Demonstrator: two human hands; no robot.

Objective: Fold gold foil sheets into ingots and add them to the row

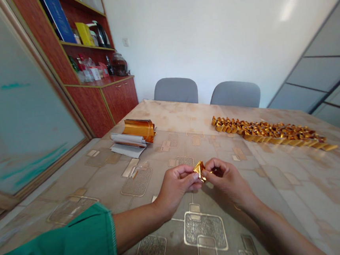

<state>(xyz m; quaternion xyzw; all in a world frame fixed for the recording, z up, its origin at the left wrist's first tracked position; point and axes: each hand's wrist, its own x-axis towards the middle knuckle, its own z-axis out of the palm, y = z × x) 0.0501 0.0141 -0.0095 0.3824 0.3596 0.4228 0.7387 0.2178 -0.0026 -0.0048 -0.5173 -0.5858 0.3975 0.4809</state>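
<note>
Between my two hands, above the table, is a small folded piece of gold foil paper [199, 171]. My left hand [179, 182] pinches its left side between thumb and fingers. On its right side, my right hand [226, 177] grips it the same way, partly hiding it. To the left, farther back, lies a stack of gold foil sheets [139, 129] with grey-white backs, some of them curled. Rows of folded gold foil pieces [265, 131] stand close together at the right of the table.
A patterned cover lies over the table [171, 206]. Two grey chairs [175, 90] stand at its far side, against the white wall. A red-brown cabinet [120, 98] at the back left holds a kettle [101, 34], a glass jar [119, 64] and bottles.
</note>
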